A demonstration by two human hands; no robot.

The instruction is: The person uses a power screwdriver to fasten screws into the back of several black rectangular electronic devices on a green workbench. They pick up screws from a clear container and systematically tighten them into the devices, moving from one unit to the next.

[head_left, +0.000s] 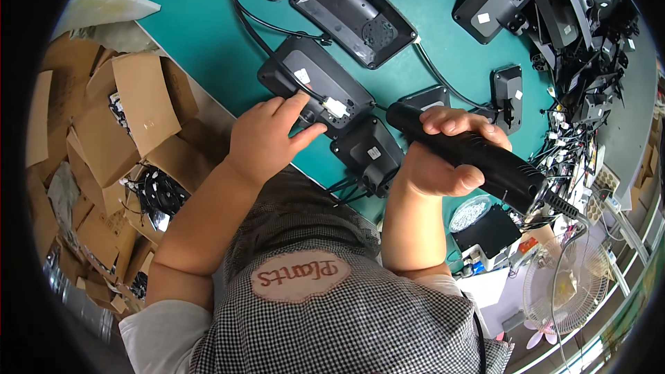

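My right hand (450, 152) is wrapped round a black corded electric screwdriver (478, 159). Its narrow front end points left, close to the right end of a black plastic housing (325, 73). That housing lies at a slant on the table, with a white label, speaker-like holes and a white connector (336, 107). My left hand (273, 131) rests at its near left edge, with the index finger on the housing beside a black cable (267, 48) and the thumb apart. Nearer me is a smaller black part (374, 152) with cables hanging from it.
A larger open black housing (353, 14) lies beyond on the green table (201, 21). Black housings (492, 3) and a cable heap (561, 152) crowd the right. Cardboard boxes (145, 97) stand left of the table, a fan (564, 277) at lower right.
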